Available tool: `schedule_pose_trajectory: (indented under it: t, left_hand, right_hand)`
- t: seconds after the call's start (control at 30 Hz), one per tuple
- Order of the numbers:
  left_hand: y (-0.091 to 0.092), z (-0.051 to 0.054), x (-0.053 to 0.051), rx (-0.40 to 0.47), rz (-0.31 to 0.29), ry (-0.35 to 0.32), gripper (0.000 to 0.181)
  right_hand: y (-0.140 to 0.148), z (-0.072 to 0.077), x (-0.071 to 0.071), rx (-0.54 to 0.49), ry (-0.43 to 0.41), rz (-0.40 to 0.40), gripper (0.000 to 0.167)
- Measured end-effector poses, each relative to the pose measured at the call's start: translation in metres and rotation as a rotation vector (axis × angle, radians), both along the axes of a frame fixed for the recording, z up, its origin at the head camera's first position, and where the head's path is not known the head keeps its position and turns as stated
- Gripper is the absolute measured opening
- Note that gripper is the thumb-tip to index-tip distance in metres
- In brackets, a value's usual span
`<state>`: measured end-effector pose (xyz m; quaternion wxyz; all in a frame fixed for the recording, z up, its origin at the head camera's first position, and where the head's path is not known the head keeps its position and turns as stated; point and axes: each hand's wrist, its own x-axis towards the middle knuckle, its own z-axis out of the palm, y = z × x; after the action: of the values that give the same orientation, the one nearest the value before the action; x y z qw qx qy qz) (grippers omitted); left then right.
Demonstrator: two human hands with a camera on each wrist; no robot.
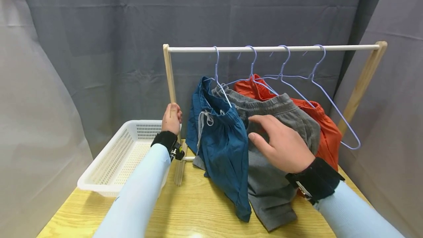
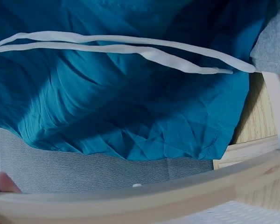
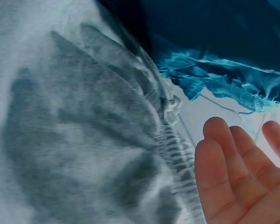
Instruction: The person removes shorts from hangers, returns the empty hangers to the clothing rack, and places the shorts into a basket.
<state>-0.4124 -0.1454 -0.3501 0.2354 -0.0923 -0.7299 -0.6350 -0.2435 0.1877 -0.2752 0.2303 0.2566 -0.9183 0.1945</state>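
My left hand (image 1: 172,118) grips the left wooden post (image 1: 169,72) of a garment rack. In the left wrist view only a fingertip (image 2: 7,183) shows, behind the post. Blue drawstring pants (image 1: 224,150) hang from the leftmost purple hanger (image 1: 216,65), their white drawstring (image 2: 107,39) dangling. My right hand (image 1: 281,144) hovers in front of grey pants (image 1: 274,183), thumb and index finger apart, close to the blue waistband. Its fingers (image 3: 212,163) are extended in the right wrist view, with nothing in them. Orange-red pants (image 1: 330,135) hang behind the grey ones, partly hidden.
A white plastic basket (image 1: 99,157) stands on the wooden table (image 1: 185,208) left of the rack. The rack's white rail (image 1: 198,49) carries several purple hangers. Grey cloth (image 1: 99,47) encloses the back and sides. A right wooden post (image 1: 363,83) holds the rail's far end.
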Motion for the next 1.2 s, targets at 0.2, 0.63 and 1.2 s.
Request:
schedule_pose_trajectory:
  t: [0.2, 0.63, 1.2]
  left_hand:
    - [0.007, 0.020, 0.028, -0.020, -0.004, 0.006, 0.044]
    - [-0.001, -0.006, -0.008, -0.030, 0.002, 0.023, 0.053]
    - [0.002, -0.002, -0.003, -0.028, 0.035, 0.014, 0.048]
  right_hand:
    - [-0.015, 0.013, 0.001, 0.016, -0.014, 0.002, 0.060]
    - [-0.052, 0.023, -0.006, 0.075, 0.047, -0.083, 0.075]
    - [-0.066, 0.024, -0.026, 0.078, -0.047, -0.130, 0.081]
